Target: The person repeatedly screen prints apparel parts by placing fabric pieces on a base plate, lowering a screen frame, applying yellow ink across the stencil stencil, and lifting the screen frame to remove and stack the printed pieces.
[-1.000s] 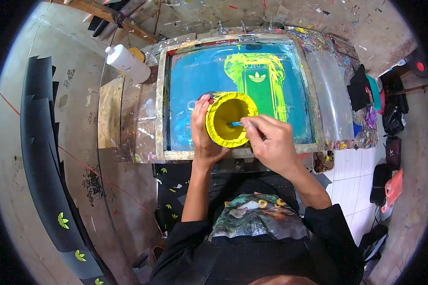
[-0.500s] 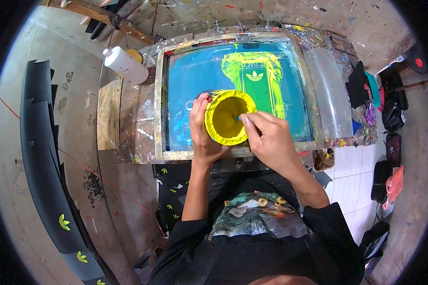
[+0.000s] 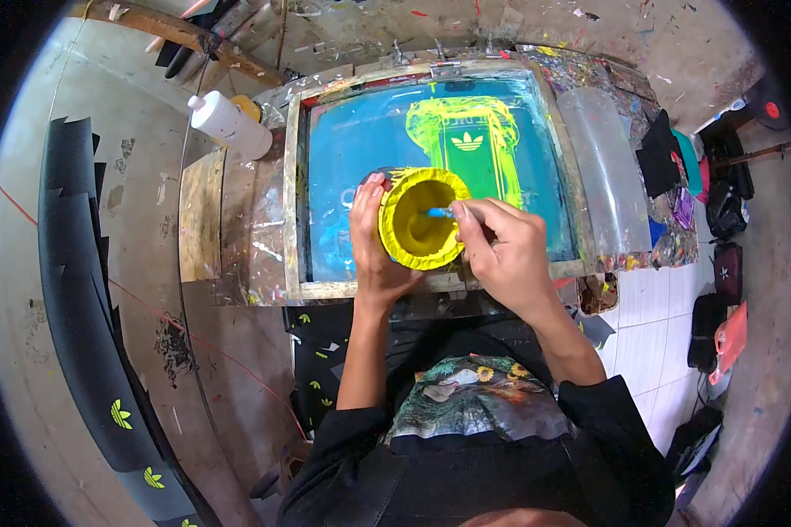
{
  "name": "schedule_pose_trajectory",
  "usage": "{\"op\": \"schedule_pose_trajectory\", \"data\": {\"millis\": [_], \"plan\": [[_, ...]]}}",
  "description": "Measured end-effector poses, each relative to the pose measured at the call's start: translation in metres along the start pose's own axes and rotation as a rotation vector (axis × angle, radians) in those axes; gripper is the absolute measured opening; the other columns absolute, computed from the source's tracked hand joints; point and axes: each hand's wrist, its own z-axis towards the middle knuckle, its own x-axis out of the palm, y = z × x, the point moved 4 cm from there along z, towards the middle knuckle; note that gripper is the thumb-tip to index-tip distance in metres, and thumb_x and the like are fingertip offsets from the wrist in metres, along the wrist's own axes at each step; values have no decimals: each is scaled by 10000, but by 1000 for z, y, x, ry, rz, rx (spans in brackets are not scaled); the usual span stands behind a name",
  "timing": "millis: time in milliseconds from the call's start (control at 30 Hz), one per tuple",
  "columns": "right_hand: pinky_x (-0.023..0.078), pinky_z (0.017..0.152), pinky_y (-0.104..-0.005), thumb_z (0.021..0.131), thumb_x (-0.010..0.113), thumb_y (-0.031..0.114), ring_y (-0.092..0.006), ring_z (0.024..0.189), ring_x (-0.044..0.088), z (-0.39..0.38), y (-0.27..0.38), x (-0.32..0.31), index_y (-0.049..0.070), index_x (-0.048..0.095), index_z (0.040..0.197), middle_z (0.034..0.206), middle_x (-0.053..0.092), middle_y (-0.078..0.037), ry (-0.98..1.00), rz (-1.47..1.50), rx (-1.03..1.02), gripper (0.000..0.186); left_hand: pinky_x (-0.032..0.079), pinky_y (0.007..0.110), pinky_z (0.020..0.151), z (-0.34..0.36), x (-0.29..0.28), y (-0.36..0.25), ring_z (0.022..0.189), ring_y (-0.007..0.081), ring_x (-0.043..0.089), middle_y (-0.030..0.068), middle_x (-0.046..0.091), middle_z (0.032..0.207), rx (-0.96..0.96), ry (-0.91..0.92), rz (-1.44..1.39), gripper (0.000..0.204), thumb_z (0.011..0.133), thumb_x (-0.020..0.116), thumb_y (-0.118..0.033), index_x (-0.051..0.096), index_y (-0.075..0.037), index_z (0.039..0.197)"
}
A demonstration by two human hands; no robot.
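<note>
My left hand [image 3: 373, 255] wraps round the side of a tub caked with yellow ink [image 3: 424, 261], held above the near part of a screen-printing frame [image 3: 295, 193]. Between the thumb and fingers of my right hand [image 3: 510, 250] is a thin blue stick [image 3: 438, 212], its far end reaching into the tub. Yellow ink coats the tub's inner walls; its depth is hard to judge. Behind the tub lies the blue screen mesh [image 3: 356, 132], with a green stencil area [image 3: 466, 164] smeared round with bright yellow ink.
A white bottle [image 3: 230, 125] stands left of the frame, near a wooden board [image 3: 202, 215]. To the right lies a clear plastic sheet [image 3: 605, 171], with dark cloth [image 3: 661, 162] beyond. Dark printed sheets [image 3: 83, 290] hang along the far left. A thin red cord crosses there.
My right hand has shifted slightly right, and more of the blue stick shows inside the tub. The left hand still holds the tub in nearly the same place.
</note>
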Motion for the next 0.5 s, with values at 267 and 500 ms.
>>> {"op": "schedule_pose_trajectory", "data": {"millis": [267,500], "plan": [[526,637,-439,985,660,87,-394,721,683,-1,0,-1,-47,721,981,839,686,-226,-22,16,16,147,435,497,1158,0,1,1,1368,415,532,251,505,1515,6,-7,8,1065,687,950,-279,374,6,1537],[529,647,-439,988,657,87,-390,728,688,0,0,-2,-55,723,996,843,694,-222,13,67,72,157,433,500,1160,0,1,1,1360,418,537,251,509,1509,25,-11,32,1068,680,948,-281,376,16,1532]]}}
